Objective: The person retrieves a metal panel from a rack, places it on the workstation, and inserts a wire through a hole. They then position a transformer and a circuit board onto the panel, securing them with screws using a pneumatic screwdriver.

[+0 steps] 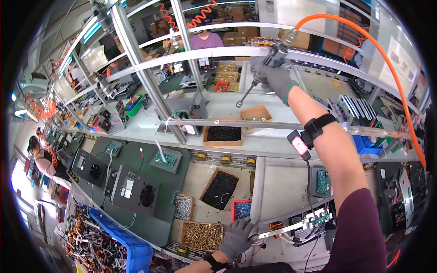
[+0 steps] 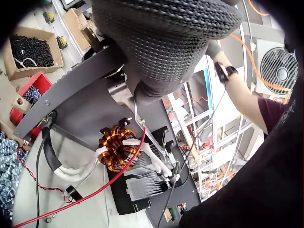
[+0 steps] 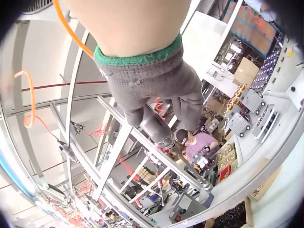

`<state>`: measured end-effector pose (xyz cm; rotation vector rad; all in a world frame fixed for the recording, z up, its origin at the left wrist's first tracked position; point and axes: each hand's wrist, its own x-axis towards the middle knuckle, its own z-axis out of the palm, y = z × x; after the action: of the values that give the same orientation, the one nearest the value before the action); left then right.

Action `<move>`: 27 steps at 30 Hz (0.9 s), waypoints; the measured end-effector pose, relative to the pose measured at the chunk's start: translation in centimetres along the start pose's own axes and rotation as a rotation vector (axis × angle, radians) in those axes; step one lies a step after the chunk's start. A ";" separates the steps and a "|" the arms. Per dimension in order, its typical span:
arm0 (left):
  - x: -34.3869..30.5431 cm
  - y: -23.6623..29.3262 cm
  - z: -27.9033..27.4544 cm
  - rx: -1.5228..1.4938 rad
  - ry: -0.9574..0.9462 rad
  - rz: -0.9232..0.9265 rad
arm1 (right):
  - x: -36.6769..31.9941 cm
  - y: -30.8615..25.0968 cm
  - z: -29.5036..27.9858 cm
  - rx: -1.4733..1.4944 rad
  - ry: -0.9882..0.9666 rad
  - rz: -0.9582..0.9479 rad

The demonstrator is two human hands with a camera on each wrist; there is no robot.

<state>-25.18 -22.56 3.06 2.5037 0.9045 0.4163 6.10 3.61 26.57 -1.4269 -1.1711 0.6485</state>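
My gloved right hand (image 1: 275,81) is raised near the upper rail and grips a pneumatic driver (image 1: 276,54) whose long shaft points down to the left. In the right wrist view the gloved fingers curl round the tool's body (image 3: 156,129). Low in the head view, my gloved left hand (image 1: 237,237) holds the end of a metal bracket (image 1: 291,226) at the near unit. The left wrist view shows the glove (image 2: 156,47) over that bracket, beside a copper-wound coil (image 2: 118,148) and a finned heatsink (image 2: 142,183); the fingertips are partly hidden.
Boxes of black screws (image 1: 220,189), brass parts (image 1: 202,235) and silver screws (image 1: 183,207) lie left of the unit, with a red bin (image 1: 241,210). An orange air hose (image 1: 387,59) arcs at right. A metal rail (image 1: 255,123) crosses the middle. People stand farther off.
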 end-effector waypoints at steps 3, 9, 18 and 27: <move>-0.4 -0.1 0.4 0.003 0.009 0.007 | -0.5 -0.8 0.3 0.050 0.000 -0.042; -0.5 0.2 0.2 0.005 0.002 -0.008 | -12.0 -7.8 -6.3 0.208 -0.060 -0.183; -2.8 -0.4 1.0 -0.089 0.106 -0.100 | -30.4 -0.1 -20.4 0.857 -0.186 -0.144; -3.2 -1.2 1.3 -0.014 0.041 -0.172 | -39.1 15.8 -13.2 1.032 0.504 0.303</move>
<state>-27.70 -24.24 0.93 2.3883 1.1192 0.4166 8.58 -35.33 5.90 -0.7755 -0.1242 0.8581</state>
